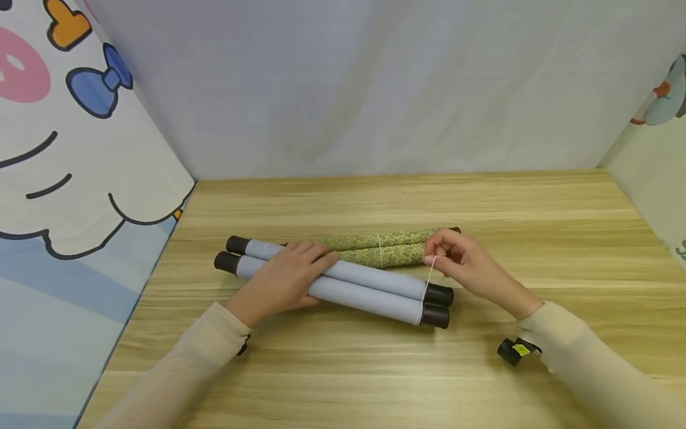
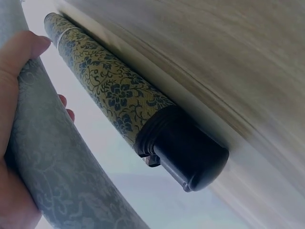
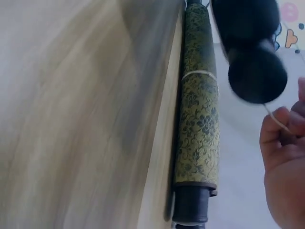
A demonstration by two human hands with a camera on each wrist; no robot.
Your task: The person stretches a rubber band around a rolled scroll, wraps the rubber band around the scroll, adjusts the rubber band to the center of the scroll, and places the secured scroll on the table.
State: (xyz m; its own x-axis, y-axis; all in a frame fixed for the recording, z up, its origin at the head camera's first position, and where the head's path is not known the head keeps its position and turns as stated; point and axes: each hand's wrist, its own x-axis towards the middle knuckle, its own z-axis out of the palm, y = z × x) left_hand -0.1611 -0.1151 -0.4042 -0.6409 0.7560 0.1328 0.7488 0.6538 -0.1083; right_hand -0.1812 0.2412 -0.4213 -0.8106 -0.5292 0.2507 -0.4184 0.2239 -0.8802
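Two rolled halves lie side by side to make up the pale blue scroll, and we see it held in front of the green-gold floral scroll, above the wood-grain table. Its long axis slants from the person's far left to their near right, with black end caps at both tips. In the wrist views we judge it to be raised off the tabletop, though we cannot tell how high.

The left hand grips it left of the middle, fingers over the far side and thumb on the near side. The right hand pinches a white cord between thumb and forefinger; we cannot tell how tightly.

The relation that counts most, we think, is between those pinching fingers and the scroll's right end. That end lies below them in the head view, toward the person, and the cord slopes down from the fingertips across both rolls, just inside the caps. The right hand is much the nearer to this end. Behind, the floral scroll runs nearly crosswise, its own white tie round its middle.
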